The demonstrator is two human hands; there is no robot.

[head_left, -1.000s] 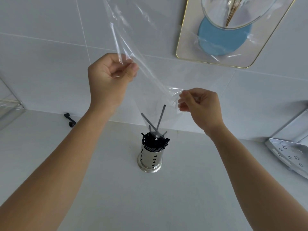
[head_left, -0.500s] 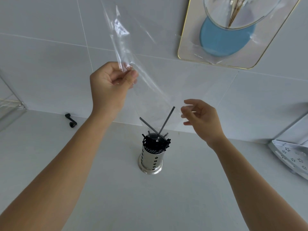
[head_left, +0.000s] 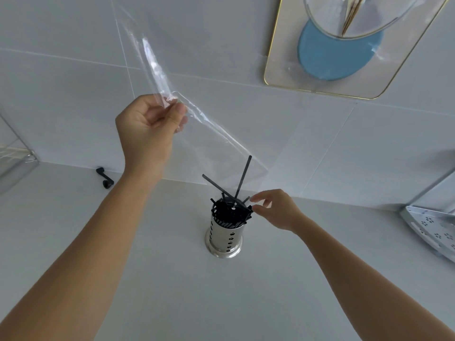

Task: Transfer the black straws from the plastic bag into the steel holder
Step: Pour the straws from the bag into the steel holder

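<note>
A perforated steel holder (head_left: 225,238) stands on the white counter, filled with black straws (head_left: 230,210). Two straws (head_left: 243,175) stick up higher and cross above the bundle. My left hand (head_left: 147,124) is raised above and left of the holder, pinching a clear plastic bag (head_left: 209,134) that hangs down toward the straw tips. My right hand (head_left: 275,209) is low at the holder's right rim, fingers apart, thumb and fingertip close to the straw ends, holding nothing that I can see.
A small black handle part (head_left: 104,178) lies by the wall on the left. A perforated metal rack (head_left: 433,230) sits at the right edge. A gold-rimmed panel with a blue disc (head_left: 337,52) hangs on the tiled wall. A glass-and-metal object (head_left: 14,156) is at far left.
My right hand let go of the bag and dropped down to the holder's right rim. My left hand stays raised, still gripping the bag.
</note>
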